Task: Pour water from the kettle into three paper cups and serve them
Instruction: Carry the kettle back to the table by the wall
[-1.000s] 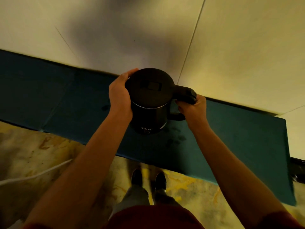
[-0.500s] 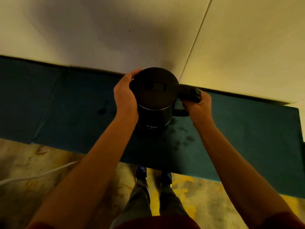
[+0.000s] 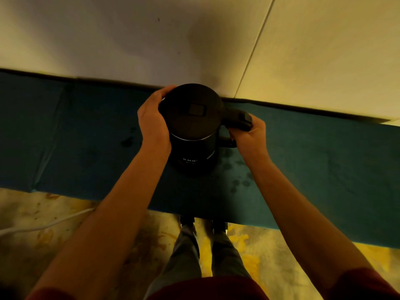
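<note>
A black electric kettle [image 3: 192, 124] stands upright on a dark teal cloth-covered counter [image 3: 324, 165], close to the wall, its lid closed. My left hand [image 3: 152, 124] curls around the kettle's left side near the lid. My right hand [image 3: 249, 137] grips the kettle's handle, which points to the right. No paper cups are in view.
Dark wet spots [image 3: 240, 176] mark the cloth right of the kettle and more [image 3: 127, 141] to its left. A pale wall [image 3: 194, 40] rises right behind the counter. Below are a stained floor, a white cable [image 3: 43, 226] and my shoes [image 3: 203, 224].
The kettle has come down onto the teal counter and nearer the wall. Both hands kept their hold on it. The view has shifted slightly.
</note>
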Motion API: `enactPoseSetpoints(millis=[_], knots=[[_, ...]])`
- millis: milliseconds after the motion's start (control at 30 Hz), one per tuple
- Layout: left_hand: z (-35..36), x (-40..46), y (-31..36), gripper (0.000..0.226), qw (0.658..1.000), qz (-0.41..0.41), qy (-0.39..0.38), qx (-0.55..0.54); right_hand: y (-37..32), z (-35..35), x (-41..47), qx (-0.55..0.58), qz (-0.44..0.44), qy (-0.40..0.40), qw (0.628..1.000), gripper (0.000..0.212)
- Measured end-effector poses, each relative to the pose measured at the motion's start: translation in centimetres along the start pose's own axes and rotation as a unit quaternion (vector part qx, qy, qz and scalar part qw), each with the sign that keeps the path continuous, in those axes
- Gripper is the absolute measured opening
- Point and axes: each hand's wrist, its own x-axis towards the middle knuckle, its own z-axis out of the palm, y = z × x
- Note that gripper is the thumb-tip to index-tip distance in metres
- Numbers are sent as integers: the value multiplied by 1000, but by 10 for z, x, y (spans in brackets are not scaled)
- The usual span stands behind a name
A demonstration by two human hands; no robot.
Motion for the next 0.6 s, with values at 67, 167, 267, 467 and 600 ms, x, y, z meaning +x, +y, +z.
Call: enactPoseSetpoints(millis=[67,167,267,467,600], knots=[[-2,5,-3,30,1000,-6,0,-2,3,5,1,6,6,-2,1000,41],[-2,10,-8,31,1000,1,-6,-5,7,7,4,13,15,3,1000,39],[-7,13,-13,31,1000,-3,-1,-6,9,11,3,17,23,-2,1000,29],[-11,14,-15,33,1000,-5,6,6,19,19,-1,28,39,-1,999,18],[-15,16,-18,35,1000,-1,7,15,25,20,-1,20,47,-10,999,20]])
